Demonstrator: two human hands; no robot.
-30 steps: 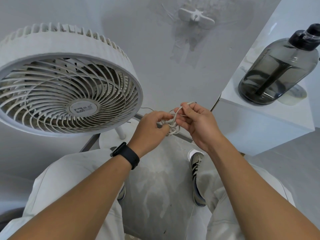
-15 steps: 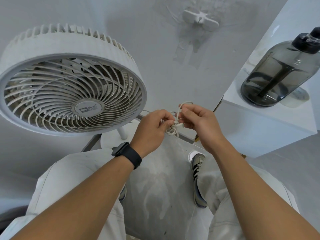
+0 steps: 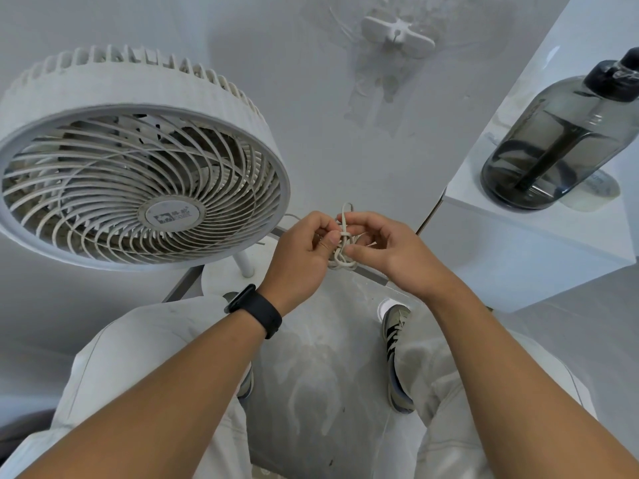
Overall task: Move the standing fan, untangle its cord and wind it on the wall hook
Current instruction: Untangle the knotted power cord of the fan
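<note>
Between both hands' fingers [image 3: 333,236], apparently knotted cord [image 3: 343,248]

White fan [image 3: 138,157], curved-rib grille, grey hub badge. Off-white cord [image 3: 343,252], tangled. White wall hook [image 3: 397,32] on a pale grey wall with scuffed patches. Smoky dark-grey translucent bottle [image 3: 553,133], black cap, on a white counter [image 3: 518,243]. Black wristband [image 3: 256,311]. Light grey trousers [image 3: 155,357]. Grey-and-black striped sneaker [image 3: 396,357], white toe.
</note>
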